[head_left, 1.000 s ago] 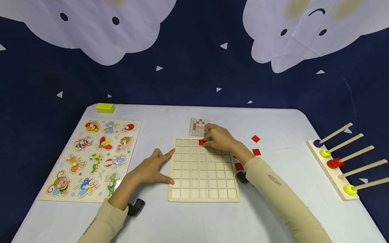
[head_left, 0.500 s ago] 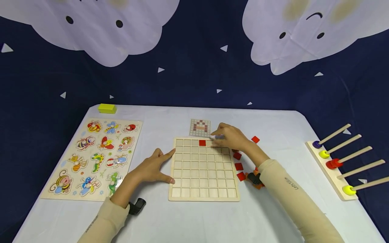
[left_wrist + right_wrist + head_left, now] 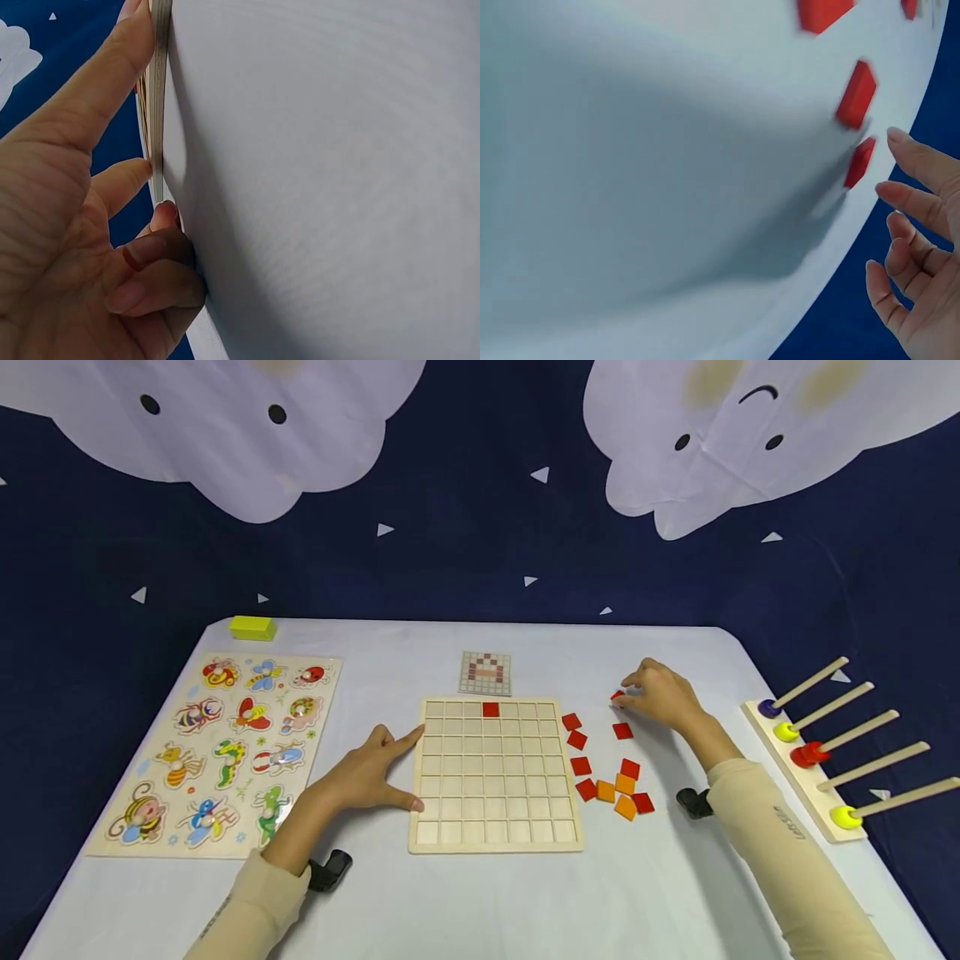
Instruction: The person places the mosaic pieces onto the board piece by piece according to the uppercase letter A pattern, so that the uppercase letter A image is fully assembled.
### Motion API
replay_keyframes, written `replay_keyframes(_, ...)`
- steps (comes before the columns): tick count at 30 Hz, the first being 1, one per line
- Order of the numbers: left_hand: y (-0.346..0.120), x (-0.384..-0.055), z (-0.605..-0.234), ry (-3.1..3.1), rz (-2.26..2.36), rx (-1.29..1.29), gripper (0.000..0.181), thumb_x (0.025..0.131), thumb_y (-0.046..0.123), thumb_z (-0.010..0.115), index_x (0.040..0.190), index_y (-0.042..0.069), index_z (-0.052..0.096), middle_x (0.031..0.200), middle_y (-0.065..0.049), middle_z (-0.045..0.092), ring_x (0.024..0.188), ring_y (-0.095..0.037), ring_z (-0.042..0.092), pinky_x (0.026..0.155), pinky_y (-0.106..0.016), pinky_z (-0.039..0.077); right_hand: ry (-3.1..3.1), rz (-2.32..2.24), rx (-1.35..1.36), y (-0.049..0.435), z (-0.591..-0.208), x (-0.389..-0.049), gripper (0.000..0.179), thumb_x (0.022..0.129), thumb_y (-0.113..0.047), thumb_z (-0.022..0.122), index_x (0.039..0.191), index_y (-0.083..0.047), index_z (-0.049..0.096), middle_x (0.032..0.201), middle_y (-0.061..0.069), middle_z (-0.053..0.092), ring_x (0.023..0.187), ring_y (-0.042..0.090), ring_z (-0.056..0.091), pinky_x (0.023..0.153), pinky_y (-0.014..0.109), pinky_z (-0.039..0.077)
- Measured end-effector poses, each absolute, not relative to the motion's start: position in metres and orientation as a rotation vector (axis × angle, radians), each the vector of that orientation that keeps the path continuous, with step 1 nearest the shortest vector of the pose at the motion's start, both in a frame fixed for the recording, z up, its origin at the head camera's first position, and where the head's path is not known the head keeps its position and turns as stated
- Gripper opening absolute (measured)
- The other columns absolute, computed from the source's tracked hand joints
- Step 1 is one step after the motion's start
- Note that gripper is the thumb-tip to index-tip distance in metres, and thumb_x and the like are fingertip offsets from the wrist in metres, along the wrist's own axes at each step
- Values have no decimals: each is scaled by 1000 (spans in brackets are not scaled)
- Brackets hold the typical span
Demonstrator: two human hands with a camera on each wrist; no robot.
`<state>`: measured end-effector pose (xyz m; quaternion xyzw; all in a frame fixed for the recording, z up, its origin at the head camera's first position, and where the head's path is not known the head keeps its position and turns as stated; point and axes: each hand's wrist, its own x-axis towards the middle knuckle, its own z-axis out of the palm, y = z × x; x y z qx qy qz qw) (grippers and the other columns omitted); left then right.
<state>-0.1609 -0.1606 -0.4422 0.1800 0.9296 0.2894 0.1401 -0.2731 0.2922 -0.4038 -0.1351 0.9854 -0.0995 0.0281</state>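
Observation:
A wooden grid board lies mid-table, with one red square tile in its top row. Against the board's left edge my left hand rests its thumb and index finger, spread apart; in the left wrist view its other fingers are bent beside the board's side. My right hand is over the table to the right, fingertips close to a loose red tile. In the right wrist view a gap shows between the right thumb and index finger, and they stand apart from the nearest red tile.
Several red tiles and three orange tiles lie right of the board. A pattern card sits behind it. An insect peg puzzle is left, a yellow block behind that. A bead-and-peg stand is far right.
My right hand has let go of the red tile in the top row and moved right, across to the loose red tiles. The left hand stays at the board's edge.

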Motion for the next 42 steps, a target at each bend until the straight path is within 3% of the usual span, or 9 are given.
replay_keyframes(5,-162,-161,-443,2682,838,517,113,64,52,88,156,15,34,100,-7,37,69,-17,38,64,-30,35,3025,-327,-367,303,-412,-274,42,85,-31,78,108,4,74,101,19,59,89,30,56,77,48,48)
replay_keyframes(12,-161,-161,-442,2680,838,513,112,65,51,89,156,16,33,99,-7,36,69,-17,38,64,-30,34,3031,-376,-431,303,-419,-275,27,86,-22,76,99,2,77,99,16,60,90,31,57,77,49,47)
replay_keyframes(24,-161,-161,-441,2679,827,502,112,65,51,89,156,15,33,100,-8,38,69,-18,39,64,-30,36,3007,-427,-422,290,-414,-276,28,84,-22,76,99,2,76,102,16,61,89,29,55,80,48,47)
replay_keyframes(42,-161,-163,-440,2664,814,482,113,65,51,89,156,16,32,100,-7,36,70,-18,38,65,-31,35,2865,-560,-902,174,-398,-260,29,82,-27,80,102,-6,77,98,3,58,84,20,56,75,39,48)
